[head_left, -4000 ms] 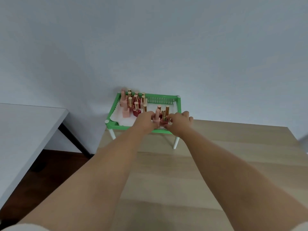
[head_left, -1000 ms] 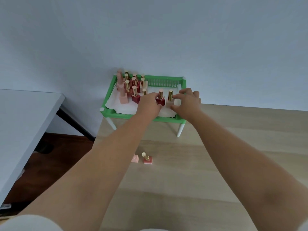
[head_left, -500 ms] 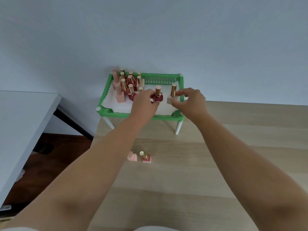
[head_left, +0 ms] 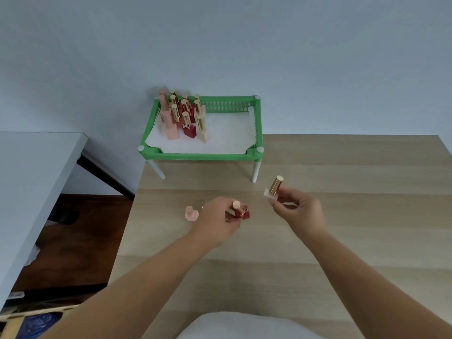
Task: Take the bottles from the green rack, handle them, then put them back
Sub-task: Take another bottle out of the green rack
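Bench [head_left: 318, 260]: we see bare wood nearest us.
Left hand [head_left: 215, 222]: our fingers are curled round a red bottle [head_left: 242, 212] with a pale cap, held over the bench at 12 o'clock.
Right hand [head_left: 297, 211]: we pinch a pale bottle [head_left: 271, 192] with a gold cap, tilted toward 1 o'clock.
Pink bottle [head_left: 191, 214]: it stands on the bench at 9 o'clock of our left hand, just beside it.
Green rack [head_left: 203, 156]: farther off at 12 o'clock, it holds a cluster of bottles [head_left: 183, 118] in its far-left corner.
Handling: we judge these small, rigid, light and probably smooth and breakable; take hold at the square base, not the cap.
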Tool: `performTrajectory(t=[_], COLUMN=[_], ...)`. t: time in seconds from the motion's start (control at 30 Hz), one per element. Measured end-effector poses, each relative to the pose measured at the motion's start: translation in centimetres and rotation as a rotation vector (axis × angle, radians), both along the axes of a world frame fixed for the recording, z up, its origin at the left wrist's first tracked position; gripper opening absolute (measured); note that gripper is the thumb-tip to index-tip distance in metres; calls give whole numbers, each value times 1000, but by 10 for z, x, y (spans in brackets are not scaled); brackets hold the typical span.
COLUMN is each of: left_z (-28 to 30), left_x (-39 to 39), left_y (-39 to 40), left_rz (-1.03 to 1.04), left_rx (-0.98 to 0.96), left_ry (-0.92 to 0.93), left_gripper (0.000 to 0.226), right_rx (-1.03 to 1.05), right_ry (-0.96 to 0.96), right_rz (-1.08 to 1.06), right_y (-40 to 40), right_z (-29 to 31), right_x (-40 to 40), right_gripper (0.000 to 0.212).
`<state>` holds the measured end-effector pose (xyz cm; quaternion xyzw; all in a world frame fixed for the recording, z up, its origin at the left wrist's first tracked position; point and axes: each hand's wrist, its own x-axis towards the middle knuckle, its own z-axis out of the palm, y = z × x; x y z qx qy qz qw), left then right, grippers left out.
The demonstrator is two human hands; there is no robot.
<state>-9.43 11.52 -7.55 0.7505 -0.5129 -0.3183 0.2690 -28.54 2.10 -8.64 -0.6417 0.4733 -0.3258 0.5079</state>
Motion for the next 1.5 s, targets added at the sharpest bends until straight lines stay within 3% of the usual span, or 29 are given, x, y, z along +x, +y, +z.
performTrajectory(t=[0.27, 0.47, 0.6, 1.0, 1.13, 1.37, 1.5], left_z=[-41, -60, -65, -62, -43, -40, -61], left_x=[-12, -14, -12, -16, -9, 59, 89], left_y=[-3, -8, -12, -9, 21, 85, 88], left_rz=[-19, -11, -3, -12, 23, 312, 316], left_rx=[91, 143, 144, 81, -17, -10, 33], left_ry=[-105, -183, -222, -184, -87, -76, -79], left_gripper=[26, 29, 24, 36, 46, 22, 30], right_rx=[19, -26, -26, 9, 0, -330, -553], right_ry=[204, 334, 350, 353, 357, 266, 259], right_rz=[96, 181, 176, 119, 135, 143, 236], right_y=[16, 13, 14, 16, 18, 20, 18], right_z=[-49, -62, -65, -70, -61, -15, 10], right_x=[-2, 2, 4, 6, 2, 22, 60], right_gripper=[36, 22, 21, 27, 45, 43, 36])
